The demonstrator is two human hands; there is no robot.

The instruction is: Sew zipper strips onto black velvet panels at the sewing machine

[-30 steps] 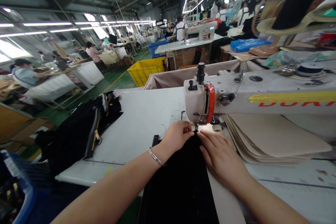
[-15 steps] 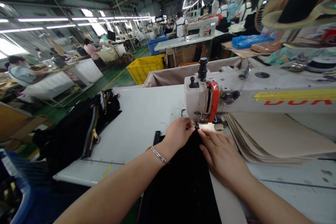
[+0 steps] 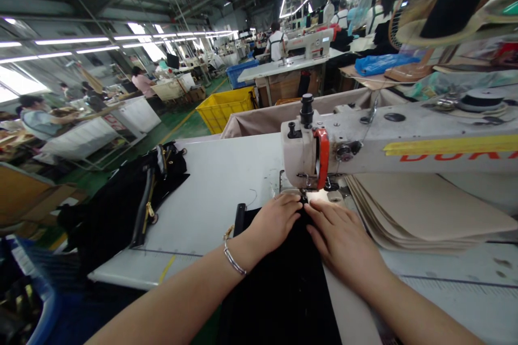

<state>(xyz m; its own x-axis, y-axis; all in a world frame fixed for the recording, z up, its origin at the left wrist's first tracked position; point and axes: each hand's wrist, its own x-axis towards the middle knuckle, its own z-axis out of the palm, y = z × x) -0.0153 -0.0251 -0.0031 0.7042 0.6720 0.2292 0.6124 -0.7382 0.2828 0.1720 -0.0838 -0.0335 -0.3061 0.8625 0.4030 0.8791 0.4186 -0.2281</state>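
A black fabric piece [image 3: 279,285] lies on the white table [image 3: 218,183] and runs up under the head of a white sewing machine [image 3: 307,151]. My left hand [image 3: 273,221], a bracelet on its wrist, presses the cloth's left side just before the needle, fingers curled down. On the right side of the cloth my right hand [image 3: 342,240] lies flat, its fingers stretched toward the presser foot. The needle area between the fingertips is lit and partly hidden.
A stack of beige sheets [image 3: 421,215] lies under the machine arm at right. Black bags with zips [image 3: 133,199] are heaped on the table's left edge. A yellow bin [image 3: 224,105] and other workers' tables stand beyond.
Both hands stay on the black cloth at the needle; my left hand has slid slightly toward me and flattened. The view has shifted a little.
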